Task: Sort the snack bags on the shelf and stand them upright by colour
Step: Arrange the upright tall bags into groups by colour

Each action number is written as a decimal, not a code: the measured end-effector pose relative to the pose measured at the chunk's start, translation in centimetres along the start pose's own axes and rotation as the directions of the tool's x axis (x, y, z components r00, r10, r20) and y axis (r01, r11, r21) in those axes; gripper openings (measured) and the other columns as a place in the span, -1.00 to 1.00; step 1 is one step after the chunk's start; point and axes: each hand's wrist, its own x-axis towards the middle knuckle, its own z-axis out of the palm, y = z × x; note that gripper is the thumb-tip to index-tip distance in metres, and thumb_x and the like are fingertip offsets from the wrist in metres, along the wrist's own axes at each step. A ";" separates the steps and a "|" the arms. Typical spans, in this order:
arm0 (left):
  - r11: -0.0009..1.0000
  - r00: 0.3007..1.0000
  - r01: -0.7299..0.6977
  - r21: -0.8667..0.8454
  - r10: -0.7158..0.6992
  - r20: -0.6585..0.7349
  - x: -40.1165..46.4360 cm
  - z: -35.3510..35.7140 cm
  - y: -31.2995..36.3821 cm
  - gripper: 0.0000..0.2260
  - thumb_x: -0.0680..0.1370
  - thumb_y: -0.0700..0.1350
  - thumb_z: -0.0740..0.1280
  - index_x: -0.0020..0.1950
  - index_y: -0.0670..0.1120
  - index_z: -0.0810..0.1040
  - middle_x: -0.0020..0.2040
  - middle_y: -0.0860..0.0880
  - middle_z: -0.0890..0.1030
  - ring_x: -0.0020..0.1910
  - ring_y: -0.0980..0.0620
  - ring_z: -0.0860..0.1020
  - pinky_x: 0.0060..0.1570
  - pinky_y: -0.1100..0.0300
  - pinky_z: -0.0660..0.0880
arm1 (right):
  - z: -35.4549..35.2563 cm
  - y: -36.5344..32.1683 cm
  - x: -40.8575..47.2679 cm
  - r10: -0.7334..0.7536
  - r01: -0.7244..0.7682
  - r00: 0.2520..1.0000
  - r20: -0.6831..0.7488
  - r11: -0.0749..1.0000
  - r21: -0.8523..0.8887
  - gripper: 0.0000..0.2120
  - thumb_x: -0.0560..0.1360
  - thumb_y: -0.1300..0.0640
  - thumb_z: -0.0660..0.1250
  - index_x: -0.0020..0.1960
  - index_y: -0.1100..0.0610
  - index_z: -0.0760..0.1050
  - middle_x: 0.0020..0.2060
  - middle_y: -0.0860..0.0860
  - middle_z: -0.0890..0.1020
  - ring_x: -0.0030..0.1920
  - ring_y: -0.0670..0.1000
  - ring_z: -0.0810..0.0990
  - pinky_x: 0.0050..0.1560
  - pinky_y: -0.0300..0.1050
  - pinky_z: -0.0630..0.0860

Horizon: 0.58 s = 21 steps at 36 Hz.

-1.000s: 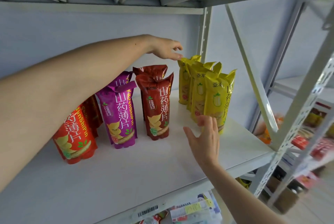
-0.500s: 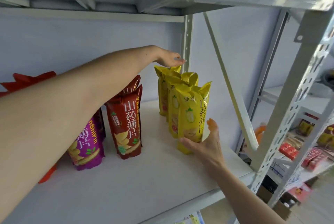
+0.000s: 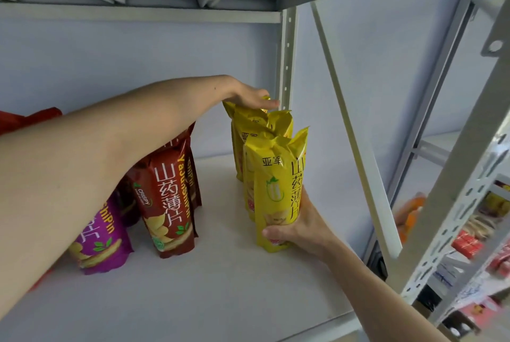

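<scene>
Two hands on yellow bags – right hand fingers grip front; left hand atop rear – white shelf.

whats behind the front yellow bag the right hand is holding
More yellow bags stand in a row behind the front yellow bag, which the right hand grips low. The left hand rests on the rearmost one's top. Their lower parts are hidden.

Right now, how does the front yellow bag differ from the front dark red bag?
The front yellow bag is yellow and gripped near its base by the right hand; the front dark red bag is dark red and stands untouched. Both stand upright on the shelf with matching white lettering.
</scene>
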 end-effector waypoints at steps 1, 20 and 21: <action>1.000 1.000 0.027 0.014 -0.027 0.007 -1.0 0.1 0.4 -0.12 0.29 0.60 0.14 0.48 0.14 0.24 0.45 -0.01 0.36 0.39 -0.14 0.38 0.33 -0.15 0.35 | 0.0 0.3 0.1 0.012 -0.012 1.000 0.003 1.000 -0.002 0.09 0.11 0.02 0.67 0.49 -0.02 0.16 0.28 -0.01 0.54 0.25 -0.01 0.56 0.15 -0.04 0.58; 1.000 0.994 -0.002 -0.024 0.005 0.107 -3.2 0.8 2.3 -0.28 0.38 0.49 0.19 0.36 0.07 0.20 0.34 -0.09 0.41 0.21 -0.15 0.50 0.19 -0.18 0.52 | -0.1 0.7 1.7 0.095 -0.093 0.989 0.110 0.995 -0.024 0.01 0.14 -0.03 0.66 0.46 -0.01 0.22 0.24 0.03 0.57 0.22 0.09 0.58 0.18 0.19 0.56; 1.000 0.994 0.001 -0.027 0.002 0.106 -3.0 0.8 2.2 -0.28 0.38 0.50 0.19 0.36 0.07 0.19 0.34 -0.09 0.40 0.22 -0.15 0.50 0.19 -0.18 0.52 | 0.0 0.6 1.7 0.095 -0.092 0.989 0.115 0.995 -0.023 0.01 0.14 -0.03 0.66 0.46 -0.01 0.22 0.24 0.02 0.57 0.22 0.08 0.59 0.18 0.18 0.57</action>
